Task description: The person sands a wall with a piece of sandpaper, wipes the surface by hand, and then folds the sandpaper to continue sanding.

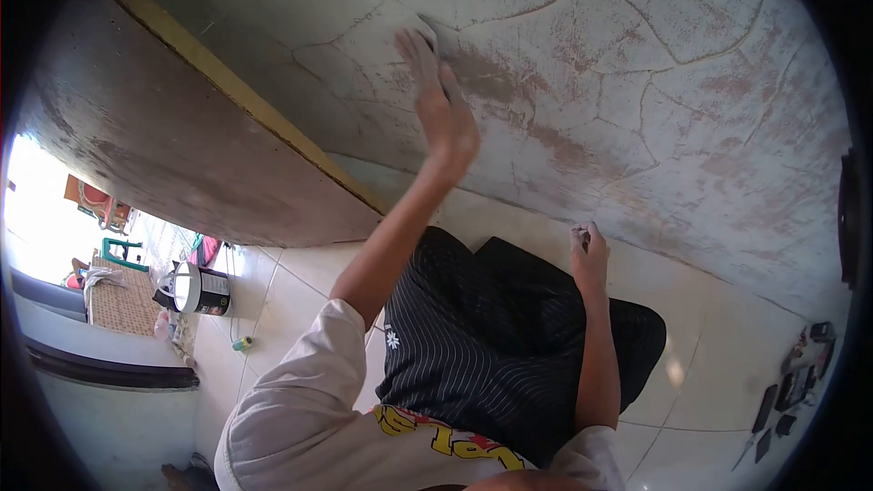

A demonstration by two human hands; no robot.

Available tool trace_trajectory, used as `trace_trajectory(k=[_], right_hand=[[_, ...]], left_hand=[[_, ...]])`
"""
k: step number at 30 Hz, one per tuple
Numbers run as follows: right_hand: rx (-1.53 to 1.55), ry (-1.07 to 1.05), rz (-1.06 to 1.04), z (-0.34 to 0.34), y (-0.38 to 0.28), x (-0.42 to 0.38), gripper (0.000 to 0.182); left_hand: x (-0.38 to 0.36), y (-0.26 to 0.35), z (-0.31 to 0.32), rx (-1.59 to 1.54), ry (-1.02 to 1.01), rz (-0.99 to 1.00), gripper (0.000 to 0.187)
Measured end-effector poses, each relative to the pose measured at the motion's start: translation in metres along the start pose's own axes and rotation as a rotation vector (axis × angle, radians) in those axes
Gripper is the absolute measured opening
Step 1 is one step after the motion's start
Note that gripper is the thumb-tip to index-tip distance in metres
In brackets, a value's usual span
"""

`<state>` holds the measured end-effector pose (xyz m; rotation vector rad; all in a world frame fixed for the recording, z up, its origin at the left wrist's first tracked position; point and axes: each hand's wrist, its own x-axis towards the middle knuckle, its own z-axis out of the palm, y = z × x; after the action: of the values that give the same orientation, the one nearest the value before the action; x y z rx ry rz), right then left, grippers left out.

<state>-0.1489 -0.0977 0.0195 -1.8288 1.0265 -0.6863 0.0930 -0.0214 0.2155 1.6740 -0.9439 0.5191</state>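
My left hand (pixel 438 109) is raised against the wall (pixel 655 100), its fingers stretched along a thin folded sheet of sandpaper (pixel 427 29) pressed to the surface. Pale dust coats those fingers. Around it, the wall is whitish with worn brown patches and carved, crack-like lines. Lower and to the right, my right hand (pixel 591 259) hovers over my lap with its fingers curled together. A small dark bit shows between them, too small to name.
A curved partition with a yellowish edge (pixel 245 118) rises at left. Behind it stand a paint bucket (pixel 202 291) and a green stool (pixel 125 255). Several dark tools and small boxes (pixel 796 388) lie on the tiled floor (pixel 700 373) at right, by the wall.
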Motion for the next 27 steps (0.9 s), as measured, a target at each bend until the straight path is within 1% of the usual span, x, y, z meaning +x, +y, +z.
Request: trace_trajectory(k=[2,3,5,7,9,11,12,14,16,18,19,20,21,23,25,27], right_hand=[[0.003,-0.002,-0.005,-0.002,-0.004,0.000,0.017],[0.008,-0.003,-0.013,-0.001,-0.006,0.000,0.017],[0.021,-0.002,-0.029,0.001,-0.006,-0.001,0.018],[0.031,0.008,-0.053,0.002,-0.009,0.000,0.018],[0.038,-0.024,-0.014,0.000,-0.011,-0.001,0.018],[0.021,-0.026,-0.005,-0.002,-0.013,-0.002,0.018],[0.005,-0.030,0.006,-0.003,-0.013,-0.002,0.017],[0.005,0.002,-0.026,0.001,-0.002,0.000,0.017],[0.009,0.029,-0.053,0.000,0.003,-0.001,0.017],[0.028,0.030,-0.046,0.000,-0.002,0.000,0.016],[0.032,0.032,-0.042,0.001,-0.003,0.000,0.016],[0.034,0.034,-0.045,0.001,-0.003,0.001,0.016],[0.036,0.038,-0.050,0.002,-0.004,0.001,0.016],[0.035,0.033,-0.046,0.002,-0.003,0.001,0.016],[0.025,0.015,-0.045,0.000,-0.003,-0.001,0.016],[0.005,0.012,-0.040,-0.001,-0.006,-0.002,0.016]], left_hand=[[0.026,0.005,-0.013,0.029,0.059,0.049,0.051],[0.027,0.010,-0.016,0.035,0.055,0.050,0.051],[0.024,0.020,-0.022,-0.047,-0.021,-0.054,0.051],[0.008,0.012,-0.016,-0.025,-0.034,-0.009,0.050],[-0.015,-0.001,-0.006,-0.010,-0.046,0.030,0.050],[-0.033,-0.009,0.003,-0.004,-0.146,0.033,0.050],[-0.029,-0.007,0.003,-0.009,-0.147,0.030,0.050],[-0.002,0.000,0.002,0.046,0.021,0.084,0.049],[0.033,0.003,-0.010,0.037,0.046,0.082,0.049],[0.047,0.013,-0.022,0.031,0.068,0.091,0.049],[0.046,0.020,-0.028,0.002,0.027,0.023,0.049],[0.044,0.026,-0.031,-0.028,-0.015,-0.041,0.049],[0.037,0.023,-0.028,-0.030,-0.020,-0.034,0.049],[0.014,0.005,-0.011,0.067,0.008,0.102,0.049],[-0.018,0.000,0.006,0.040,-0.021,0.111,0.050],[-0.020,0.000,0.008,0.020,-0.040,0.115,0.051]])
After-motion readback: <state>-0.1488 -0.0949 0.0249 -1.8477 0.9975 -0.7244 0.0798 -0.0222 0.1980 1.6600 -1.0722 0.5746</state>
